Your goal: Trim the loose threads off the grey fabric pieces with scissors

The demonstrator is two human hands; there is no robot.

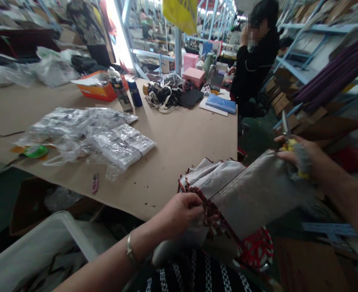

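Observation:
A stack of pale grey fabric pieces with dark red edging lies over the table's near right corner and spreads to the right. My left hand is closed on the red-edged side of the stack, fingers curled. On the right, my right hand has its fingers wrapped round scissors with yellow handles, blades pointing up. That same hand touches the far end of the top fabric piece. Some of its fingers are blurred.
On the brown table are plastic-wrapped packets, a pink cutter, a green tape measure, an orange box and bottles. A person in black sits beyond the right edge. A red basket stands below.

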